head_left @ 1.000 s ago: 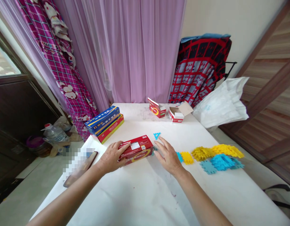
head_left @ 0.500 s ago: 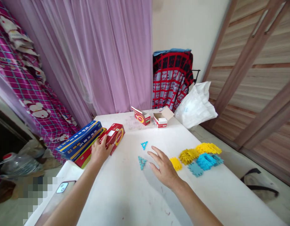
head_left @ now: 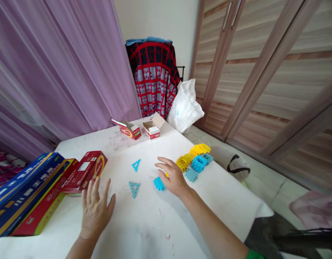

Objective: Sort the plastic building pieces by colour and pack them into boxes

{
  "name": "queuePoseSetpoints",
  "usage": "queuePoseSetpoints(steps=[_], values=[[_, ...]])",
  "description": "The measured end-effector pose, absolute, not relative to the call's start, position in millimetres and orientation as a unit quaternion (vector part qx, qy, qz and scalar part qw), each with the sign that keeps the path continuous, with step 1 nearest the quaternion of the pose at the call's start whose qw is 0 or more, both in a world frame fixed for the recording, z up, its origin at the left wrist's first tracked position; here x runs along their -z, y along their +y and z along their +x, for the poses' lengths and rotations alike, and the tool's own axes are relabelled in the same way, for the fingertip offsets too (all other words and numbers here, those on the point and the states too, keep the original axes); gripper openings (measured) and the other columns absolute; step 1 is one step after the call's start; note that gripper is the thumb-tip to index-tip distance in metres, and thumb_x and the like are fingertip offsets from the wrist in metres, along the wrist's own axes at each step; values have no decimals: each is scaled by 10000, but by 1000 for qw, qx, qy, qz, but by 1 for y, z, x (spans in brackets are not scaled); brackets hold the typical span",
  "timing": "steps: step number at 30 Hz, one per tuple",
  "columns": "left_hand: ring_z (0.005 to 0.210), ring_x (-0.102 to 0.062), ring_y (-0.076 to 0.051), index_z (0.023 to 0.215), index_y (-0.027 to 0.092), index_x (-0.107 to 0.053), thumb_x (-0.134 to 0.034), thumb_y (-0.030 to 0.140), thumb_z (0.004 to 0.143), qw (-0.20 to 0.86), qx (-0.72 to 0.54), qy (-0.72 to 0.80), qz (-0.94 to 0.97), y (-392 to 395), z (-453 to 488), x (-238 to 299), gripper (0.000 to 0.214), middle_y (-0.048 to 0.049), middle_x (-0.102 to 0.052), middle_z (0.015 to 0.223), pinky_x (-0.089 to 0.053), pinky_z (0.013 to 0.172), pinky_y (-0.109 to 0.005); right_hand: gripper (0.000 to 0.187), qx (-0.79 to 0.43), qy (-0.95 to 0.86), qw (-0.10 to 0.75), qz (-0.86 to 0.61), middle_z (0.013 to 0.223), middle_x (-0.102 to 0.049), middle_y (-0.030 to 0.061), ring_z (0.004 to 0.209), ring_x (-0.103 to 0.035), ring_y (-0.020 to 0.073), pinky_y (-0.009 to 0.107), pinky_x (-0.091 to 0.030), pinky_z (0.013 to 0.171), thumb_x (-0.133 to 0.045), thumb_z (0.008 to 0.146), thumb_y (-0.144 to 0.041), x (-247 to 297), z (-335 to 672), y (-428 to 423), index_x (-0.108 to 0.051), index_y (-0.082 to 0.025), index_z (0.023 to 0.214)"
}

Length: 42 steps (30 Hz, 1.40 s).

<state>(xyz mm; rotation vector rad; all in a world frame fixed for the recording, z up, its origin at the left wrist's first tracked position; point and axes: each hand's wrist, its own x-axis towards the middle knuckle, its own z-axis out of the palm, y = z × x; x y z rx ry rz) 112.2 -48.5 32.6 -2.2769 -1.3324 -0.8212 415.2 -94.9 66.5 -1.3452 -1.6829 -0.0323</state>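
Note:
My left hand [head_left: 97, 208] is open above the near left of the table, fingers spread, just in front of a small red box [head_left: 87, 169]. My right hand [head_left: 171, 176] hovers open and palm down, its fingers stretched to the left. By its thumb lies a bright blue toothed plastic piece [head_left: 159, 183]; a yellow piece [head_left: 167, 175] is mostly hidden behind the hand. Two triangular pieces, one blue [head_left: 136, 165] and one teal [head_left: 134, 189], lie between the hands. Right of my right hand are yellow pieces [head_left: 184, 162], blue pieces [head_left: 199, 164] and a teal piece [head_left: 191, 175].
Blue and red long boxes [head_left: 28, 194] lie along the left side of the white table [head_left: 152, 230]. Two opened red boxes [head_left: 130, 131] stand at the back. A white plastic bag [head_left: 186, 108] leans at the far right corner, near the wooden wardrobe [head_left: 244, 72].
The view has turned right. My left hand has come off the small red box and back toward me. The bright blue piece beside my right thumb now shows; my right hand stays open.

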Motion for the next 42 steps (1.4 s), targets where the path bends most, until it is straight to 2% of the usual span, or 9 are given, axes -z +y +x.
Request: queuePoseSetpoints(steps=[3, 6, 11, 17, 20, 27, 34, 38, 42], values=[[1464, -217, -347, 1530, 263, -205, -447, 277, 922, 193, 276, -454, -825, -51, 127, -14, 654, -175, -292, 1554, -218, 1150, -569, 246, 34, -679, 502, -535, 1193, -678, 88, 1111, -626, 200, 367, -506, 978, -518, 895, -207, -82, 426, -87, -712, -230, 1044], [1441, -273, -347, 1475, 207, -340, -439, 268, 918, 209, 260, -454, -826, -43, 130, -5, 569, -204, -393, 1480, -247, 1137, -560, 233, 53, -676, 532, -507, 1185, -684, 84, 1103, -634, 190, 351, -510, 976, -527, 898, -202, -110, 438, -77, -711, -228, 1039], [1366, -395, -331, 1366, 183, -485, -448, 321, 908, 234, 230, -439, -836, 0, 132, -16, 480, -184, -468, 1423, -332, 1096, -508, 223, 102, -640, 599, -471, 1133, -704, 82, 1077, -649, 188, 344, -514, 969, -525, 907, -189, -156, 467, -62, -709, -220, 1029], [1094, -603, -257, 1467, 181, -355, -442, 338, 915, 164, 107, -477, -857, 84, 185, -85, 581, -139, -630, 1218, -440, 967, -408, 187, 108, -569, 664, -473, 1024, -732, 66, 967, -685, 189, 333, -549, 883, -540, 903, -193, -163, 497, -55, -714, -217, 968], [1119, -603, -254, 1519, 186, -228, -416, 326, 921, 126, -9, -544, -830, 123, 226, -121, 642, -139, -643, 1210, -424, 969, -400, 171, 106, -551, 669, -488, 985, -741, 58, 912, -698, 185, 310, -562, 829, -556, 896, -205, -160, 505, -53, -717, -210, 952], [1117, -632, -311, 1522, 230, -221, -457, 370, 884, 84, -81, -603, -789, 193, 269, -143, 694, -168, -655, 1236, -479, 888, -431, 180, 99, -532, 642, -543, 886, -746, 32, 780, -701, 164, 298, -574, 753, -551, 912, -253, -163, 515, -58, -713, -221, 982], [1109, -638, -296, 1323, 208, -528, -504, 373, 861, 66, -49, -631, -771, 214, 272, -138, 491, -150, -678, 1201, -490, 889, -390, 183, 110, -512, 634, -569, 862, -747, 28, 756, -699, 166, 305, -576, 742, -557, 913, -282, -161, 520, -60, -718, -226, 980], [1093, -638, -313, 1302, 149, -540, -411, 454, 910, 82, 24, -656, -750, 209, 266, -152, 513, -184, -681, 1167, -486, 888, -414, 187, 112, -527, 626, -564, 879, -747, 25, 768, -705, 165, 298, -572, 742, -546, 914, -270, -161, 519, -59, -715, -222, 977], [1085, -637, -277, 1313, 175, -531, -312, 455, 953, 106, 106, -667, -730, 188, 247, -170, 505, -138, -693, 1135, -477, 896, -388, 194, 103, -544, 620, -556, 893, -744, 28, 781, -707, 170, 302, -567, 745, -536, 915, -272, -161, 516, -58, -711, -217, 978]])
